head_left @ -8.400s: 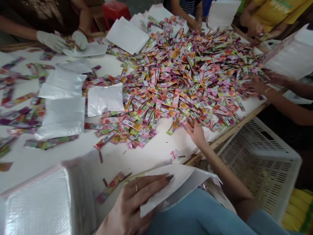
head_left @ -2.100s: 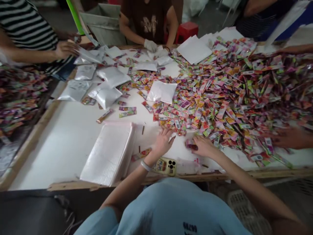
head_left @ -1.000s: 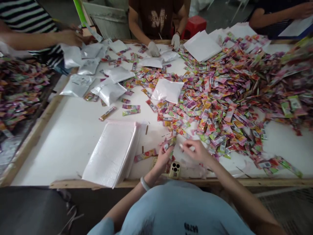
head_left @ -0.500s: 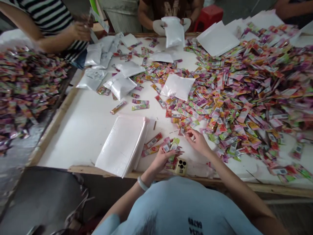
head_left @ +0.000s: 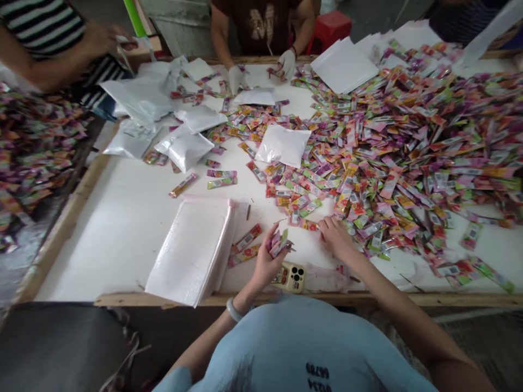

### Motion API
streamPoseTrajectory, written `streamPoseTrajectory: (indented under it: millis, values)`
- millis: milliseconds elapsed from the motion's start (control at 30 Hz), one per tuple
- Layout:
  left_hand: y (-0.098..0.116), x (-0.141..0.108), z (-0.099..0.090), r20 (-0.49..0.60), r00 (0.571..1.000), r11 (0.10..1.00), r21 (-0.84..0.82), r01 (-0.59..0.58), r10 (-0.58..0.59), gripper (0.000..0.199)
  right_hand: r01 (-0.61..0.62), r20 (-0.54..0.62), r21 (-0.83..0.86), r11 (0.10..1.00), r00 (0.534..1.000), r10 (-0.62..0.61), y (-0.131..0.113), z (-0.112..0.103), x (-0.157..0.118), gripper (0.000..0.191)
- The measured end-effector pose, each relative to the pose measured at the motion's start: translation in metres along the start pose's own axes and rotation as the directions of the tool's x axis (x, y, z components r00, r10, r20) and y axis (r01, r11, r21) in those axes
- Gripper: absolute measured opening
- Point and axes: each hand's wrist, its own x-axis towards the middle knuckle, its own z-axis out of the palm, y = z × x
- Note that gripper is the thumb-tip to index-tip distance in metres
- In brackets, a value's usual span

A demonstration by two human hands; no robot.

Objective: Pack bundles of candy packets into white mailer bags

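Note:
My left hand (head_left: pixel 267 261) is wrapped round a small bunch of coloured sachets (head_left: pixel 278 243), held upright above the table's near edge. My right hand (head_left: pixel 335 237) reaches to the near edge of the big sachet pile (head_left: pixel 392 179), its fingertips on an orange-red sachet (head_left: pixel 309 225). Left of my left hand, a few loose sachets (head_left: pixel 247 238) lie beside a stack of flat white bags (head_left: pixel 190 245). A phone in a pale yellow case (head_left: pixel 295 276) lies between my wrists, close to my body.
Filled white bags (head_left: pixel 283 145) lie mid-table and more (head_left: pixel 186 147) at the back left. Across the table, a person's gloved hands (head_left: pixel 287 64) are among sachets. Flat white sheets (head_left: pixel 344 65) rest on the pile. Another sachet heap (head_left: pixel 36 147) is at far left.
My left hand has turned more upright round the sachets, uncovering more of the phone. My right hand has come down onto a sachet. The person opposite no longer holds the filled bag.

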Motion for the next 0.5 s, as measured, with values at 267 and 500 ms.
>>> streamPoseTrajectory:
  millis: [267,500]
  values:
    - [0.008,0.014,-0.001,-0.173,0.982,0.996,-0.059,0.062,-0.071,0.024,0.269,-0.004,0.068,0.961,0.963,-0.269,0.028,-0.027,0.073,0.048]
    - [0.016,0.022,-0.006,-0.24,0.967,0.98,-0.198,0.037,-0.085,0.028,0.345,-0.01,0.046,0.938,0.939,-0.345,0.031,-0.001,0.061,0.058]
